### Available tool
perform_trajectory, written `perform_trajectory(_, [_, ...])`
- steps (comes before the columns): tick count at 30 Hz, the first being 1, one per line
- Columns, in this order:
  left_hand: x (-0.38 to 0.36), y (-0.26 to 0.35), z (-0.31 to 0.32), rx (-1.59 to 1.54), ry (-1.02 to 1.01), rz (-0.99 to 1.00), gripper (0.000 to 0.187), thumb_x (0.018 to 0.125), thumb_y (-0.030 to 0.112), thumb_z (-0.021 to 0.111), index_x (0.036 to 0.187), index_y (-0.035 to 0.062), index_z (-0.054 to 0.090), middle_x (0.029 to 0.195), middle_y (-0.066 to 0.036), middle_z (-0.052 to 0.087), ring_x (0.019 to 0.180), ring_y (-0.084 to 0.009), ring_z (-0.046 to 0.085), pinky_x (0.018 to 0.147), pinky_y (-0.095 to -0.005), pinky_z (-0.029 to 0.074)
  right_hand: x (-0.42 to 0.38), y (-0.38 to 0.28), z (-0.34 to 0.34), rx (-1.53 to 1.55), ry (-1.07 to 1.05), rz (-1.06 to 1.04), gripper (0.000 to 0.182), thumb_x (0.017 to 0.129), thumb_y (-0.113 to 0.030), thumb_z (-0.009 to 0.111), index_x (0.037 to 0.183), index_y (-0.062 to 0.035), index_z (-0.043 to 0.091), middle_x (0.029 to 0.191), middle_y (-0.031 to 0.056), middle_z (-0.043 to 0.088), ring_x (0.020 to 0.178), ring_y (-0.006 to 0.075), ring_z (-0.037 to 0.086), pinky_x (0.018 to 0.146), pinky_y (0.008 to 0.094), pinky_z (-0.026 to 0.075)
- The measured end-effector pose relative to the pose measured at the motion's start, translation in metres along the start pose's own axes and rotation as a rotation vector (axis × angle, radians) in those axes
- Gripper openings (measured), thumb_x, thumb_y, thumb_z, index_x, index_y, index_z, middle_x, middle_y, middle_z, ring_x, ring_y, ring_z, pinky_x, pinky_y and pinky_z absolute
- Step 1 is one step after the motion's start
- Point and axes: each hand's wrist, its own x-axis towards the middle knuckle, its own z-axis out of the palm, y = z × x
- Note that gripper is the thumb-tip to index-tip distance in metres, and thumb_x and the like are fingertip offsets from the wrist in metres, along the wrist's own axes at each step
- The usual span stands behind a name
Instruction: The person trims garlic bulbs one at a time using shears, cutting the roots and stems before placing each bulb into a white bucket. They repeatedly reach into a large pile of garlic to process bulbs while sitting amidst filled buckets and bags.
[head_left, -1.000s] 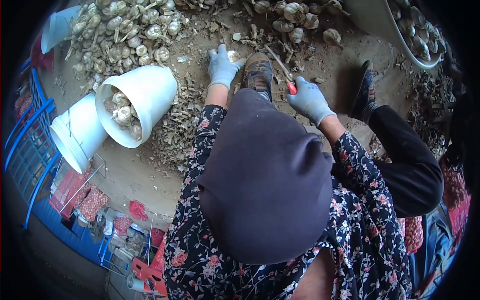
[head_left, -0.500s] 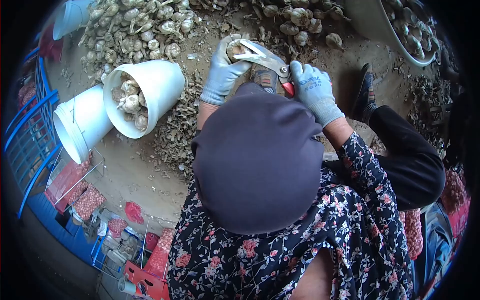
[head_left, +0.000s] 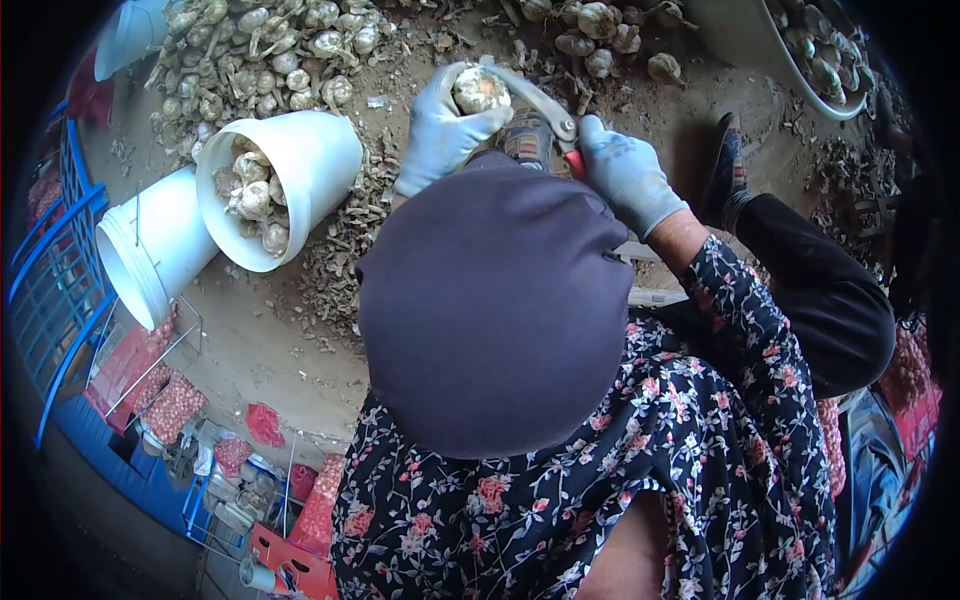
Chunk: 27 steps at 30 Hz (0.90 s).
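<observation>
A garlic bulb (head_left: pixel 480 90) with its cut face showing sits in my gloved left hand (head_left: pixel 440 130), fingers curled round it. My gloved right hand (head_left: pixel 622 172) is closed on the red handle of metal shears (head_left: pixel 548 106). The shears' blades point left and lie beside the bulb's upper right edge; their tips are partly hidden behind it. Below both hands, a shoe (head_left: pixel 524 140) shows, partly covered by the dark head covering.
A heap of garlic (head_left: pixel 270 60) lies at the upper left, with more bulbs (head_left: pixel 598 35) at the top. A tipped white bucket (head_left: pixel 325 170) holds garlic, beside another white bucket (head_left: pixel 160 240). At the upper right stands a large container (head_left: pixel 735 50) of garlic. Dry peelings (head_left: pixel 340 270) litter the ground.
The bulb has turned in my left hand, so its cut face shows more. The shears' blades have swung from across the bulb to its upper right edge.
</observation>
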Motion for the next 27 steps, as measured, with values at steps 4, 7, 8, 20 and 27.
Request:
perform_trajectory(4, [-0.002,0.001,-0.005,0.0,-0.009,0.022,0.055,0.066,0.006,0.081,0.113,-0.0025,0.054,0.098,-0.007,0.063,0.088,-0.011,0.06,0.079,-0.0249,0.051,-0.002,0.006,-0.001,0.013,0.062,0.06,0.033,0.086,-0.032,0.056,0.098,-0.0024,0.046,0.084,0.022,0.065,0.083,0.0372,0.064,0.072,0.0459,0.05])
perform_trajectory(7, [0.005,-0.02,-0.012,0.042,0.038,0.044,0.06,0.065,0.008,0.083,0.115,-0.0021,0.051,0.101,-0.008,0.062,0.088,-0.0123,0.061,0.081,-0.0261,0.051,-0.004,0.004,0.003,0.01,0.133,0.03,0.037,0.085,-0.036,0.056,0.101,-0.0041,0.047,0.09,0.019,0.063,0.087,0.0363,0.063,0.077,0.046,0.048])
perform_trajectory(8, [0.005,-0.018,-0.01,0.057,0.057,0.041,0.061,0.065,0.008,0.082,0.116,-0.0018,0.05,0.102,-0.008,0.062,0.089,-0.0128,0.061,0.082,-0.0266,0.051,-0.007,0.001,0.003,-0.047,0.194,-0.015,0.038,0.085,-0.038,0.056,0.103,-0.0046,0.047,0.092,0.0177,0.063,0.088,0.0357,0.063,0.078,0.0463,0.048])
perform_trajectory(20, [-0.03,0.006,-0.025,0.206,0.145,0.027,0.045,0.07,0.0,0.073,0.111,-0.0008,0.053,0.099,-0.006,0.061,0.085,-0.013,0.06,0.077,-0.0261,0.052,-0.002,0.012,0.016,0.041,-0.002,0.017,0.036,0.082,-0.03,0.06,0.099,-0.0014,0.047,0.086,0.0256,0.064,0.082,0.0416,0.063,0.071,0.0485,0.049])
perform_trajectory(27, [-0.097,0.063,-0.163,1.182,1.194,-0.018,0.041,0.077,0.007,0.064,0.113,-0.0058,0.052,0.109,-0.019,0.061,0.096,-0.0298,0.06,0.083,-0.0356,0.05,-0.014,0.038,0.037,0.167,-0.057,0.281,0.035,0.082,-0.03,0.056,0.1,-0.0014,0.05,0.091,0.0267,0.063,0.091,0.0418,0.061,0.08,0.0479,0.048])
